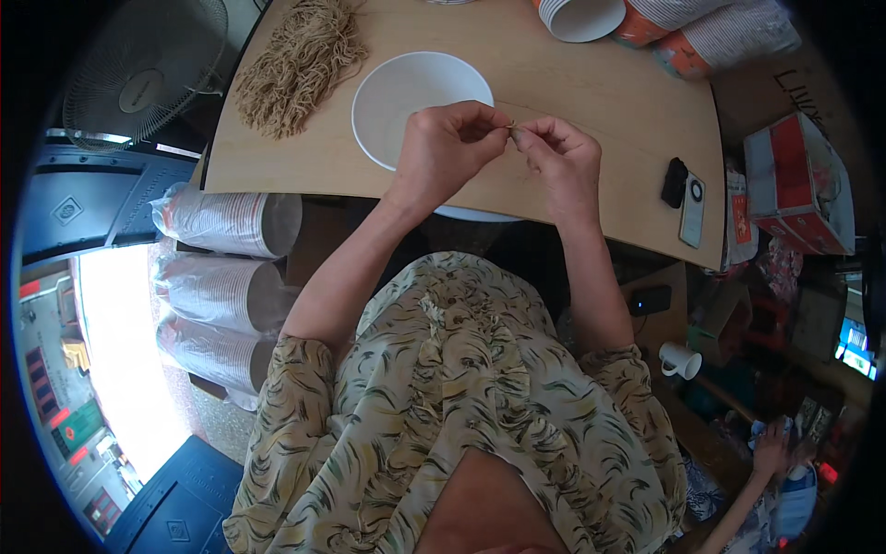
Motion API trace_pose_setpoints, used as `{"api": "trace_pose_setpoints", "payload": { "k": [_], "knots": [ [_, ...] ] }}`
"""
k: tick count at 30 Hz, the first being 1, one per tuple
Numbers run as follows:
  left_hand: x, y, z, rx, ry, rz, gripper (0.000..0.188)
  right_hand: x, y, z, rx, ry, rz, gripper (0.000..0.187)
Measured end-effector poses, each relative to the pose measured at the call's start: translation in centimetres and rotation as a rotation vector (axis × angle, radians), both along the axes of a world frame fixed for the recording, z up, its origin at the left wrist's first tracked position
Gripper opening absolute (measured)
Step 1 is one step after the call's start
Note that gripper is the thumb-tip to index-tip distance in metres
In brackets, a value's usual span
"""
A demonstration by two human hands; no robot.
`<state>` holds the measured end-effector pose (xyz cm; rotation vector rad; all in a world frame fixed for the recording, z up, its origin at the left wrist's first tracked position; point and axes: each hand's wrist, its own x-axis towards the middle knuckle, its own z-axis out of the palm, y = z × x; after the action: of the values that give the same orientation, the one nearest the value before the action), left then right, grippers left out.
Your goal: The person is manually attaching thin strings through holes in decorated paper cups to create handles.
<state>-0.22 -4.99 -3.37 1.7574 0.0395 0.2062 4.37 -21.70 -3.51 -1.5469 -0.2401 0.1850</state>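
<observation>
While the left hand [452, 140] and right hand [561, 159], fingertips pinched nearly together, hold what looks like a tan strand [514, 127] beside a white bowl [377, 115], work seems unfinished, a large tangled heap [300, 69] lying left on the table [591, 97].

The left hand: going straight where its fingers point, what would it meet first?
Probably the right hand, just ahead, with a small tan strand seemingly pinched between them; whether the hands touch is unclear.

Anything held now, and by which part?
A tiny, thin tan piece, pinched by fingertips of left hand and right hand; which part cannot be told.
</observation>
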Motion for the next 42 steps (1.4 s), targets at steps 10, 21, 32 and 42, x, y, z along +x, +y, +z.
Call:
{"api": "trace_pose_setpoints", "payload": {
  "k": [10, 21, 32, 42],
  "knots": [
    [0.6, 0.1, -0.3, -0.055, 0.063, 0.049, 0.018, -0.6, 0.0, -0.3, -0.076, -0.16, 0.014, 0.004],
    [-0.1, -0.4, 0.0, 0.022, -0.038, 0.014, 0.021, -0.1, -0.3, 0.1, -0.009, 0.099, 0.008, 0.009],
    [-0.1, -0.3, -0.1, -0.065, 0.004, -0.031, 0.019, -0.5, -0.8, 0.2, 0.123, 0.174, 0.068, 0.018],
    [-0.2, 1.4, 0.2, -0.212, 0.103, -0.135, 0.018, 0.3, -0.6, 2.3, -0.097, -0.051, -0.085, 0.021]
  ]
}}
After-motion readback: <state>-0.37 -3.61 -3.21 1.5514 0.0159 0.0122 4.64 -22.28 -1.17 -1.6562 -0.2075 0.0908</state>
